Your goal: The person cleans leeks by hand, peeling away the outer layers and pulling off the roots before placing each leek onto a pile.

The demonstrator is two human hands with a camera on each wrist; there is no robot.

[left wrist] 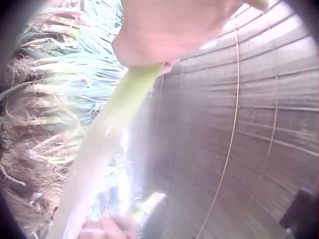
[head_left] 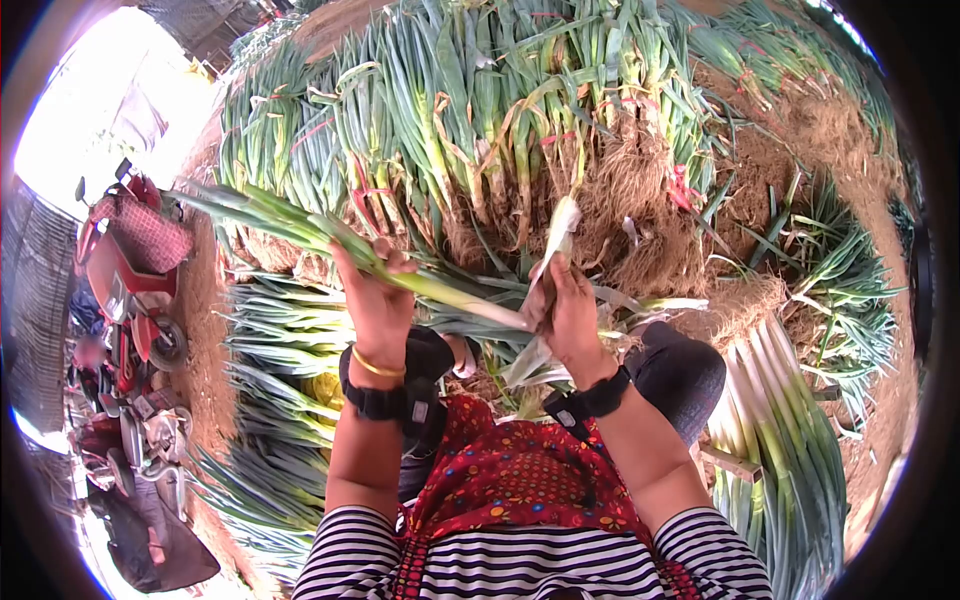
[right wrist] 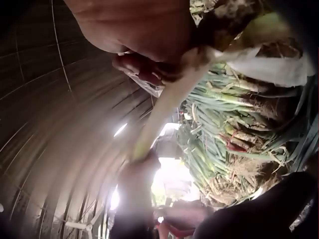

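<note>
- Green onion stalk (head_left: pixel 440 290) is up over the lap, stretched between both hands. Green tops point out to the left, white end to the right, just above the dark knee (head_left: pixel 685 370).
- left grip (head_left: pixel 378 305), the one with the gold bangle (head_left: pixel 372 365), is wrapped right round the green onion stalk about where the green fades to pale. Fingers curl over the top. From the left wrist you just see the stalk (left wrist: pixel 107 134) running out of the closed hand (left wrist: pixel 169 30).
- right grip (head_left: pixel 570 315) is closed round the white root end, and a pale strip of loose skin (head_left: pixel 560 235) stands up out of it. The right wrist view is too close and dark, so I can't tell which fingers actually pinch that strip.
- My read: the dirty outer layer is coming off. To do it well, I'd hold firm but not crushing with the left. Pull the strip along the length of the stalk rather than sideways, so it doesn't tear off short, and support the white end so it doesn't snap.
- Around it: a big heap of muddy-rooted onions (head_left: pixel 450 100) in front, clean white stalks (head_left: pixel 790 430) laid beside the right knee, and a red scooter (head_left: pixel 130 270) off to the left.
</note>
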